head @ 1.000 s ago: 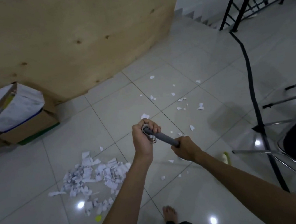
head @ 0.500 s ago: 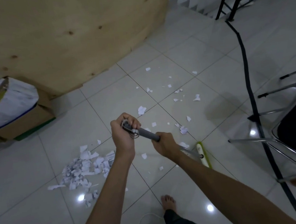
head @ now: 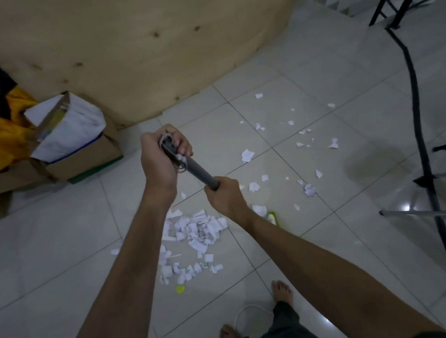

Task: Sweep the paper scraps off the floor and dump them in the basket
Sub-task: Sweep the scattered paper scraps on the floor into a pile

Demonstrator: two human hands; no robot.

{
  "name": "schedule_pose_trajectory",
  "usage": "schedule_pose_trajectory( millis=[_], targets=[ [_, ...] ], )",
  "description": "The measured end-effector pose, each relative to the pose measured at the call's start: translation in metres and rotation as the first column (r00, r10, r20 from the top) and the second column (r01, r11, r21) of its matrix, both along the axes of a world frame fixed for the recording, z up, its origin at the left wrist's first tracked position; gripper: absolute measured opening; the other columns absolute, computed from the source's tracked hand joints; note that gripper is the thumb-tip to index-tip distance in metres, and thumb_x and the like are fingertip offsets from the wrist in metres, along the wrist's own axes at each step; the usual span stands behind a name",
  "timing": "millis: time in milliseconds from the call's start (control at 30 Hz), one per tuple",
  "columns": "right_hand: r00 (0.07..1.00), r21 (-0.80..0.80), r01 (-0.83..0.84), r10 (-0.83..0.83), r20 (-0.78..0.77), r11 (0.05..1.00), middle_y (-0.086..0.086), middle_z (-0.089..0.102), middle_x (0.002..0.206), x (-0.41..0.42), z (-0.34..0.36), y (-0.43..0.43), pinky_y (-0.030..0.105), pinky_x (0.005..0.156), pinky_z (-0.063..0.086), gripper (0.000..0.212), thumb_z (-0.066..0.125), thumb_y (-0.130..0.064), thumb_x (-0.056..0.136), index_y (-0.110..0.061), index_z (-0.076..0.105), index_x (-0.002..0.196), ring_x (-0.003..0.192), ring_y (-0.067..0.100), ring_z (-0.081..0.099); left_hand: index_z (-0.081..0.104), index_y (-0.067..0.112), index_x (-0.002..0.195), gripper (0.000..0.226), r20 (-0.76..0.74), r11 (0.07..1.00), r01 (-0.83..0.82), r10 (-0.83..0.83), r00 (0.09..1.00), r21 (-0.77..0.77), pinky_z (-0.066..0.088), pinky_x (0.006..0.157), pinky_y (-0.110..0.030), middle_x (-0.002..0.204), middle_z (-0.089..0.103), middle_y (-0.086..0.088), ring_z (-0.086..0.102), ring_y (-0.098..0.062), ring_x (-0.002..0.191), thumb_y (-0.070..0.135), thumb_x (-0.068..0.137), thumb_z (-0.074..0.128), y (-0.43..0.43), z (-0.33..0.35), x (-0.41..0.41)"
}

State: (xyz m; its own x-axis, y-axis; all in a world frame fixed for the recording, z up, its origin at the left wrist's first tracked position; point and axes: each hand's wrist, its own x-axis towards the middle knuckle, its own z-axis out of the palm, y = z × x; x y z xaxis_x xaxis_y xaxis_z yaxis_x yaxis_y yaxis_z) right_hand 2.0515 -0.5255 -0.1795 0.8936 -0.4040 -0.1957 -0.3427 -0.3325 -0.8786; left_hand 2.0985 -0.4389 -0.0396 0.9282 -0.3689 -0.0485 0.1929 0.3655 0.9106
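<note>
Where left hand (head: 158,163) tops the broom handle (head: 199,173) and right hand (head: 227,198) sits lower, fingers (head: 183,145) of both wrap it. Paper scraps (head: 198,230): heaped left of broom head (head: 271,217).

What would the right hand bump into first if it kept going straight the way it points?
Following the grey broom handle it grips, the right hand would probably reach the green-and-white broom head just beyond it first, though depth is hard to judge from above.
</note>
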Motion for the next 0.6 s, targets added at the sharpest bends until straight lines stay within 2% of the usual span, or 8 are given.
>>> schedule_pose_trajectory(
  millis=[133, 267, 367, 433, 600],
  targets=[
    [1.0, 0.05, -0.01, 0.01, 0.003, 0.999, -0.003, 0.043, 0.056, 0.021, 0.011, 0.038, 0.022, 0.053, 0.035, 0.011, 0.055, -0.011, 0.09, -0.01, 0.052, 0.079, 0.049, 0.01, 0.039, 0.042, 0.02, 0.043, 0.049, 0.034, 0.999, 0.001, -0.003, 0.999, 0.049, 0.027, 0.052, -0.027, 0.041, 0.035, 0.006, 0.031, -0.009, 0.043, 0.021, 0.087, 0.02, 0.032, 0.014, 0.016],
    [1.0, 0.112, 0.01, -0.011, 0.009, 0.994, -0.003, 0.044, 0.057, 0.032, 0.019, 0.064, 0.021, 0.051, 0.035, 0.011, 0.053, -0.011, 0.09, -0.008, 0.053, 0.08, 0.049, 0.01, 0.039, 0.039, 0.016, 0.05, 0.03, 0.101, 0.997, 0.012, -0.02, 0.995, 0.076, 0.03, 0.05, -0.025, 0.041, 0.035, 0.005, 0.03, -0.011, 0.043, 0.027, 0.075, 0.028, 0.053, 0.023, 0.027],
    [0.999, 0.139, 0.045, -0.048, 0.016, 0.989, -0.003, 0.044, 0.056, 0.035, 0.026, 0.076, 0.02, 0.048, 0.035, 0.013, 0.052, -0.012, 0.09, -0.008, 0.052, 0.078, 0.047, 0.01, 0.039, 0.043, 0.022, 0.043, 0.031, 0.118, 0.997, 0.033, -0.041, 0.992, 0.063, 0.032, 0.049, -0.023, 0.041, 0.034, 0.004, 0.029, -0.012, 0.042, 0.028, 0.071, 0.031, 0.059, 0.028, 0.034],
    [0.997, 0.142, 0.073, -0.076, 0.017, 0.987, -0.003, 0.043, 0.055, 0.036, 0.03, 0.079, 0.018, 0.044, 0.033, 0.015, 0.051, -0.013, 0.09, -0.008, 0.052, 0.076, 0.045, 0.01, 0.037, 0.041, 0.018, 0.047, 0.028, 0.139, 0.997, 0.052, -0.059, 0.989, 0.054, 0.033, 0.047, -0.022, 0.041, 0.034, 0.003, 0.029, -0.012, 0.041, 0.028, 0.072, 0.033, 0.059, 0.031, 0.035],
    [0.989, 0.194, 0.143, -0.148, 0.011, 0.971, 0.001, 0.044, 0.056, 0.036, 0.032, 0.079, 0.023, 0.046, 0.035, 0.024, 0.052, -0.014, 0.089, -0.014, 0.05, 0.065, 0.046, 0.014, 0.039, 0.035, 0.014, 0.055, 0.019, 0.189, 0.992, 0.086, -0.102, 0.977, 0.091, 0.033, 0.045, -0.02, 0.039, 0.034, 0.004, 0.03, -0.012, 0.041, 0.024, 0.071, 0.031, 0.048, 0.038, 0.033]
  ],
)
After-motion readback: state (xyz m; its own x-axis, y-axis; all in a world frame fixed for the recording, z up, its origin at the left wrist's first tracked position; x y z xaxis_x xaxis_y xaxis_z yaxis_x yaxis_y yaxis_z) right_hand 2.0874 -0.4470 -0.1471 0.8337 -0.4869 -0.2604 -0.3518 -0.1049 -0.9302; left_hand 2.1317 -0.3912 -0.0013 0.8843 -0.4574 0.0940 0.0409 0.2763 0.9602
